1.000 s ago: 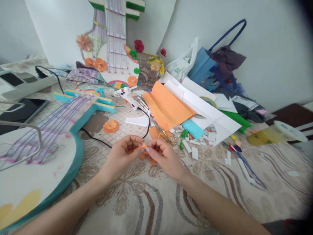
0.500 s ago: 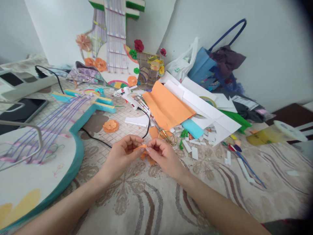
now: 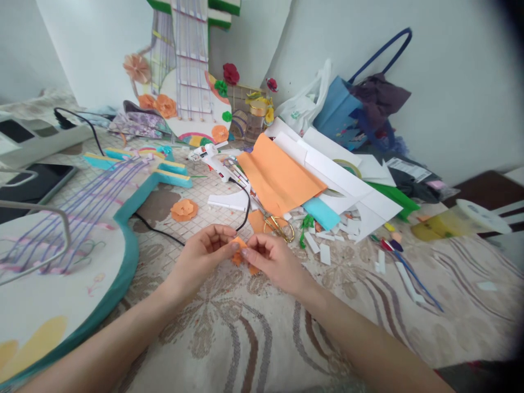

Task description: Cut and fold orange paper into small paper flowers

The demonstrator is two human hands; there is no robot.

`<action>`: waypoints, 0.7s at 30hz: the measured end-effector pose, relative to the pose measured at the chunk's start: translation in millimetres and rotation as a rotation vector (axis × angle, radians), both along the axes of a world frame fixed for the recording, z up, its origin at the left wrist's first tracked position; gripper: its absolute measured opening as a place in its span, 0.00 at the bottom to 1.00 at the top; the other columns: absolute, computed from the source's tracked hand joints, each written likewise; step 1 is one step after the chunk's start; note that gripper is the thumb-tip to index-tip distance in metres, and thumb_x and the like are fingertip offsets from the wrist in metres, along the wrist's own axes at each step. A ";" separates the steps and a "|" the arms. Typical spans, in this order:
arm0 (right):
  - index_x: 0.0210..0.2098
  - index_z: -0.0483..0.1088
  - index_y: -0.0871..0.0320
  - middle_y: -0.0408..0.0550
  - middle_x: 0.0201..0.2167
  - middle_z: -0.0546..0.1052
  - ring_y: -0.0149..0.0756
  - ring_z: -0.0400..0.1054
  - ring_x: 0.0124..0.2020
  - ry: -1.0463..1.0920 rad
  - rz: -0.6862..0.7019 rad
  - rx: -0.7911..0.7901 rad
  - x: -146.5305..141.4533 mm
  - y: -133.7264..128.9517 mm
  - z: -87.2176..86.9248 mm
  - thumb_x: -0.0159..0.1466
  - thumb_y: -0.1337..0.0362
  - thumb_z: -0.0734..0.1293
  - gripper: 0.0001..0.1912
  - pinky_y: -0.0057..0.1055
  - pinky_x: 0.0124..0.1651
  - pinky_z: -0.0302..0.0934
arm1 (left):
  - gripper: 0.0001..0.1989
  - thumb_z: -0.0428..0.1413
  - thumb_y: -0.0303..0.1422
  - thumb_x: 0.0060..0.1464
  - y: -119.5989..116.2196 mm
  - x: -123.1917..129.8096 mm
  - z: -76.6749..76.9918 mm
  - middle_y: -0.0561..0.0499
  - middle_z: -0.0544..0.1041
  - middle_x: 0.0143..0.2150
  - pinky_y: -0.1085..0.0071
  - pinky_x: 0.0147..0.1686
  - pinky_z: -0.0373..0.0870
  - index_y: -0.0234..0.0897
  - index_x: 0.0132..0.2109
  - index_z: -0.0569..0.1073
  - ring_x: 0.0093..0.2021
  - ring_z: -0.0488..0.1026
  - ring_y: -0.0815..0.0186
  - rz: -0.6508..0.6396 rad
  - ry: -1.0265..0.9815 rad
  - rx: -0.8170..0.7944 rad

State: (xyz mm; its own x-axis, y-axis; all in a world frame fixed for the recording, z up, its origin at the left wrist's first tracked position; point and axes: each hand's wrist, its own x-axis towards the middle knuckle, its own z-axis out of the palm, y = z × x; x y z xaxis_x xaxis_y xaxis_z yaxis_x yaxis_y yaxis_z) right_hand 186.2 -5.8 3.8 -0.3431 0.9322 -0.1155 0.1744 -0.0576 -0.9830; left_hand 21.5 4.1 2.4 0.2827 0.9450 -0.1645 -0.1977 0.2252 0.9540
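Observation:
A small piece of orange paper (image 3: 240, 243) is pinched between the fingertips of my left hand (image 3: 207, 252) and my right hand (image 3: 272, 259), just above the tablecloth. Other bits of orange paper (image 3: 252, 269) show below my fingers; whether they lie on the cloth or hang from the held piece I cannot tell. An orange paper flower (image 3: 184, 209) lies beyond my left hand. Gold-handled scissors (image 3: 282, 227) rest just past my right hand, beside a large orange paper sheet (image 3: 280, 174).
At left lies a paper guitar (image 3: 129, 240) with turquoise sides. A white glue gun (image 3: 213, 161) with a black cord stands beyond my hands. White sheets (image 3: 339, 180), paper scraps (image 3: 325, 254) and a blue stick (image 3: 420, 284) spread to the right. Behind stand another guitar (image 3: 190, 93) and a blue bag (image 3: 338, 112).
My fingers have shifted slightly on the orange paper, and more of the piece now shows upright between them. The whole view has moved a little.

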 end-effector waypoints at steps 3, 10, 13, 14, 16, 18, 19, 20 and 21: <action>0.29 0.69 0.60 0.44 0.25 0.74 0.26 0.64 0.22 0.062 0.032 -0.048 2.2 2.0 -2.7 0.60 0.55 0.65 0.13 0.25 0.25 0.58 | 0.11 0.61 0.31 0.47 0.2 -0.4 0.0 0.52 0.76 0.29 0.70 0.32 0.71 0.34 0.37 0.69 0.28 0.74 0.68 0.016 0.015 0.024; 0.30 0.71 0.60 0.46 0.30 0.77 0.29 0.70 0.27 0.181 0.038 -0.149 8.4 5.7 -4.3 0.60 0.55 0.65 0.13 0.25 0.27 0.60 | 0.10 0.61 0.31 0.47 4.4 -6.5 0.1 0.53 0.75 0.30 0.74 0.32 0.69 0.35 0.37 0.70 0.31 0.73 0.69 0.068 0.068 0.067; 0.29 0.70 0.59 0.45 0.28 0.77 0.30 0.70 0.28 0.112 0.056 -0.087 10.7 7.3 -0.6 0.61 0.56 0.65 0.12 0.26 0.29 0.61 | 0.10 0.61 0.31 0.47 5.0 -7.4 0.7 0.54 0.75 0.30 0.75 0.33 0.69 0.35 0.37 0.69 0.31 0.72 0.71 0.065 0.066 0.064; 0.30 0.71 0.59 0.45 0.27 0.77 0.31 0.70 0.29 0.077 0.056 -0.070 11.4 7.8 0.8 0.62 0.55 0.63 0.13 0.26 0.29 0.61 | 0.10 0.61 0.30 0.47 5.0 -7.4 1.1 0.54 0.75 0.30 0.75 0.33 0.68 0.35 0.38 0.69 0.31 0.72 0.71 0.063 0.065 0.062; 0.31 0.71 0.58 0.45 0.27 0.76 0.33 0.70 0.29 0.013 0.039 -0.024 12.1 8.6 2.8 0.64 0.53 0.59 0.16 0.28 0.29 0.60 | 0.10 0.61 0.30 0.48 4.8 -7.3 1.9 0.54 0.75 0.30 0.75 0.33 0.68 0.35 0.38 0.69 0.32 0.72 0.71 0.060 0.066 0.055; 0.30 0.70 0.58 0.45 0.27 0.74 0.32 0.68 0.29 -0.036 0.019 0.028 11.6 8.3 3.3 0.65 0.52 0.58 0.17 0.28 0.29 0.59 | 0.10 0.61 0.30 0.48 4.1 -6.9 2.2 0.53 0.75 0.31 0.75 0.34 0.69 0.35 0.38 0.69 0.32 0.72 0.70 0.045 0.066 0.045; 0.30 0.69 0.58 0.44 0.26 0.72 0.31 0.66 0.28 -0.051 0.014 0.052 11.1 7.9 2.9 0.64 0.53 0.59 0.16 0.27 0.28 0.58 | 0.11 0.61 0.31 0.47 3.6 -6.5 2.0 0.53 0.75 0.31 0.74 0.34 0.69 0.35 0.38 0.69 0.32 0.72 0.70 0.030 0.063 0.041; 0.29 0.68 0.58 0.43 0.25 0.70 0.30 0.64 0.26 -0.062 0.014 0.069 10.7 7.3 2.4 0.63 0.54 0.61 0.15 0.26 0.28 0.57 | 0.11 0.61 0.31 0.47 3.1 -6.0 1.7 0.53 0.75 0.31 0.74 0.34 0.69 0.35 0.38 0.69 0.32 0.72 0.70 0.016 0.061 0.039; 0.28 0.66 0.59 0.42 0.24 0.69 0.29 0.62 0.25 -0.071 0.021 0.077 10.4 6.8 1.8 0.62 0.55 0.62 0.14 0.25 0.27 0.55 | 0.11 0.61 0.31 0.47 2.6 -5.4 1.2 0.53 0.75 0.31 0.73 0.34 0.69 0.35 0.38 0.69 0.31 0.72 0.70 0.004 0.060 0.037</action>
State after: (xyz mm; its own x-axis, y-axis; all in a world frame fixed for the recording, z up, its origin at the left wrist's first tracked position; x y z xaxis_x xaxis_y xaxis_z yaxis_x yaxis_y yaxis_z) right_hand 196.6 1.1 5.6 -0.3561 0.9319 -0.0689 0.2441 0.0216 -0.9695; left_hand 16.1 6.7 3.6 0.2691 0.9520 -0.1457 -0.1410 0.1886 0.9719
